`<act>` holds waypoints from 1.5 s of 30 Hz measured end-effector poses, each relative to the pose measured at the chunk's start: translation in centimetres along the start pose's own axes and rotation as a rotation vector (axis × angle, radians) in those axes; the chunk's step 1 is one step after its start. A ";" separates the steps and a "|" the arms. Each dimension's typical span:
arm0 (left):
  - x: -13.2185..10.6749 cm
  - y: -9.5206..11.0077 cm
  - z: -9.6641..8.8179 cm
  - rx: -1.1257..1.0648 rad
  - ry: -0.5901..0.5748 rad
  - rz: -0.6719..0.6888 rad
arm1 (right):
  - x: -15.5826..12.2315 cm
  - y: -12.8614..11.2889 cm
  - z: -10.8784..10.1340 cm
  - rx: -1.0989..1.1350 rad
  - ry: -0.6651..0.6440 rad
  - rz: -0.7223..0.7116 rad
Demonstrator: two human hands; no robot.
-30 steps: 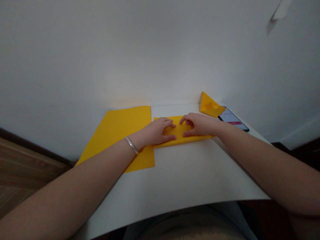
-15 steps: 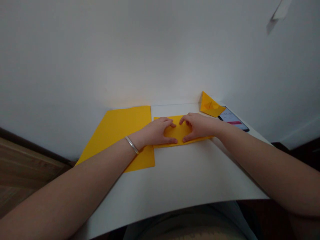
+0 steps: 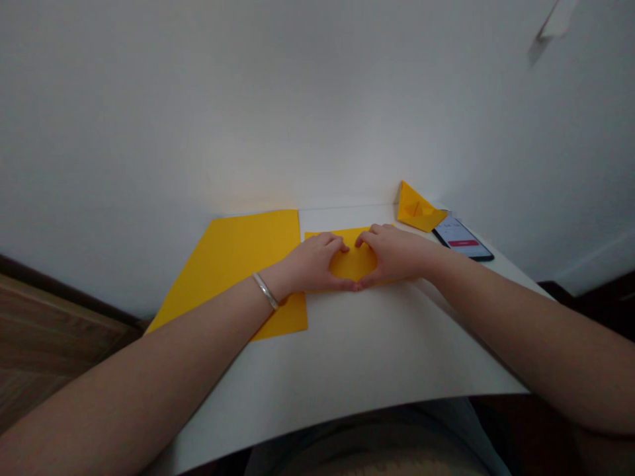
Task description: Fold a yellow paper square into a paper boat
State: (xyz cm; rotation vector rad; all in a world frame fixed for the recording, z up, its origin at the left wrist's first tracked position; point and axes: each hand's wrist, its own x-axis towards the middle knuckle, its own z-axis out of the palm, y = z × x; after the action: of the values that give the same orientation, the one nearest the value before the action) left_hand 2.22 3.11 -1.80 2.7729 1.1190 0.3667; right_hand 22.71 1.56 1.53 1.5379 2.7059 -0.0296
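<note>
A folded sheet of yellow paper (image 3: 353,266) lies flat on the table, long side toward me. My left hand (image 3: 322,261) rests on its left part, thumb along the near edge and fingers curved on top. On its right part lies my right hand (image 3: 389,254), bent the same way. Both thumb tips meet at the near edge, while the fingertips stay a little apart. Each hand has thumb and fingers spread, with bare paper showing between them. My hands cover both ends of the folded paper. A silver bracelet (image 3: 266,291) circles my left wrist.
A larger yellow sheet (image 3: 238,248) lies at the left, partly under my left forearm. A folded yellow paper boat (image 3: 419,210) stands at the back right, beside a phone (image 3: 464,238) with a lit screen. The white table (image 3: 357,357) meets a wall behind.
My thumbs have slid toward me to the near edge of the folded paper, and their tips have come together. The boat and larger sheet stay put.
</note>
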 end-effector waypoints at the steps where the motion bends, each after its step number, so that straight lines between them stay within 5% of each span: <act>1: 0.0 0.1 0.0 0.007 0.003 0.002 | -0.1 -0.1 0.0 0.001 0.008 0.010; 14: 0.0 -0.3 0.0 0.094 -0.044 0.013 | 0.3 1.8 0.5 0.006 -0.085 0.103; 25: -0.6 -2.0 -0.7 0.167 -0.251 0.022 | -0.6 4.4 1.2 0.085 -0.246 0.259; 45: -1.8 -4.9 -1.0 0.150 -0.457 -0.039 | -1.9 7.6 1.4 0.197 -0.526 0.467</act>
State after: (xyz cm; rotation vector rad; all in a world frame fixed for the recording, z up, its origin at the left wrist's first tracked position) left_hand -2.63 5.41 -2.16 2.7414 1.1130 -0.3548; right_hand 30.26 3.80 0.18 1.8504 1.9502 -0.6070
